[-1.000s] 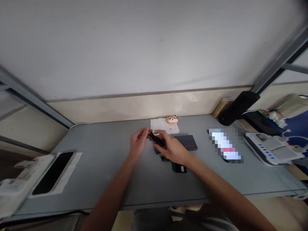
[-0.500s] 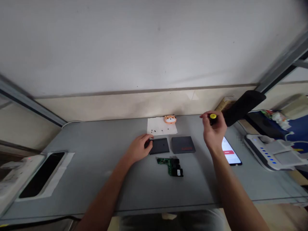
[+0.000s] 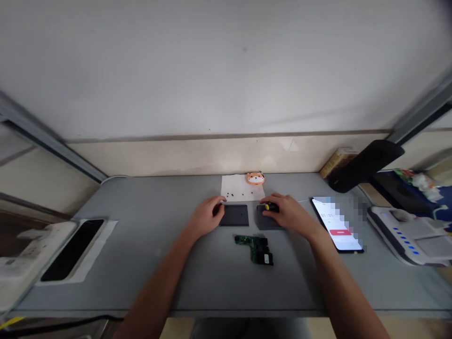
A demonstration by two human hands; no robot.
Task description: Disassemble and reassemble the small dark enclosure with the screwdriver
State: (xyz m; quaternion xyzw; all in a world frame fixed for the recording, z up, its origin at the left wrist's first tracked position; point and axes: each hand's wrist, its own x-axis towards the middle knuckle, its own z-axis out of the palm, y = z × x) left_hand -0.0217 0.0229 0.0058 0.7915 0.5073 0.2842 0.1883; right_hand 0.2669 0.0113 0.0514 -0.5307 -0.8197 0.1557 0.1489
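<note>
My left hand [image 3: 205, 217] is closed at the left edge of a flat dark rectangular case part [image 3: 236, 215], its fingertips curled on that edge. My right hand [image 3: 291, 215] grips a screwdriver [image 3: 271, 206] with a black handle and yellow end; its tip cannot be seen. That hand hovers over or rests on a second dark rectangular case part [image 3: 267, 222] and covers much of it. Nearer to me lies a green circuit board [image 3: 254, 248] with black components. Behind the case parts, a white paper [image 3: 237, 183] bears several tiny dark screws.
An orange animal-faced item [image 3: 255, 178] sits on the paper's corner. To the right are a lit phone [image 3: 335, 226], a black cylinder [image 3: 367, 165], a small box [image 3: 338, 160] and a power strip [image 3: 399, 235]. A dark-screened phone [image 3: 74, 249] lies left, beside another power strip [image 3: 31, 254].
My right hand has come down and left with the screwdriver, from above the phone to the right case part. My left hand stays at the left case part. The view has shifted slightly.
</note>
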